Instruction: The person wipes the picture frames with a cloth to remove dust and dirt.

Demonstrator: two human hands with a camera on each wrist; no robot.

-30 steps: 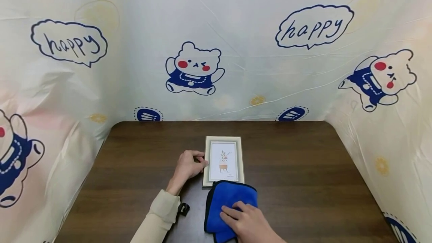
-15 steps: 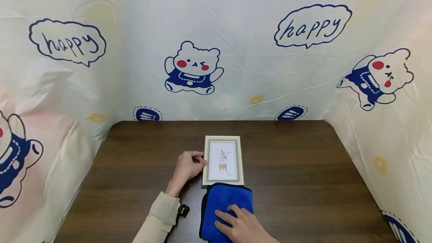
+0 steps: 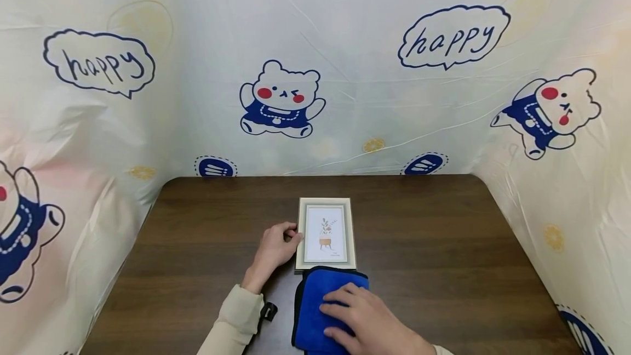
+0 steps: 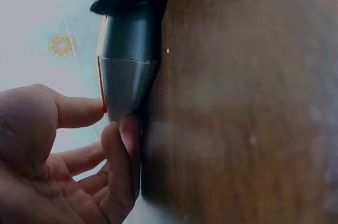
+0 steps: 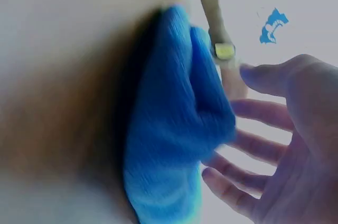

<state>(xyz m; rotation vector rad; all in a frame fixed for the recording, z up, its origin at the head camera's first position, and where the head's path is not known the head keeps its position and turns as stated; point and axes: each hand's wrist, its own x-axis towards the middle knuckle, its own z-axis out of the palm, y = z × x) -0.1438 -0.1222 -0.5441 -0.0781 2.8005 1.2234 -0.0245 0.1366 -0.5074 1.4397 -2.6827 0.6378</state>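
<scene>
A cream picture frame (image 3: 325, 212) lies on the table with its plant print (image 3: 326, 234) facing up. My left hand (image 3: 273, 249) pinches the frame's left edge. In the left wrist view the thumb (image 4: 79, 112) is on its face side and the fingertips are against its side (image 4: 122, 81). Below the frame's near edge lies a folded blue cloth (image 3: 313, 311) with black trim. Over the cloth's right part is my right hand (image 3: 367, 319), fingers spread. In the right wrist view those fingers are extended beside the bunched cloth (image 5: 169, 123), the thumb held apart.
The dark wooden table (image 3: 443, 256) is enclosed at the back and sides by a pale printed curtain (image 3: 345, 26) with bears and "happy" bubbles. A black strap piece (image 3: 268, 311) sits at my left wrist, beside the cream sleeve (image 3: 231, 314).
The cloth first slid toward me and slightly left, off the frame's near edge, then stayed put. My right hand has since shifted right with its fingers loosened. The left hand keeps its hold.
</scene>
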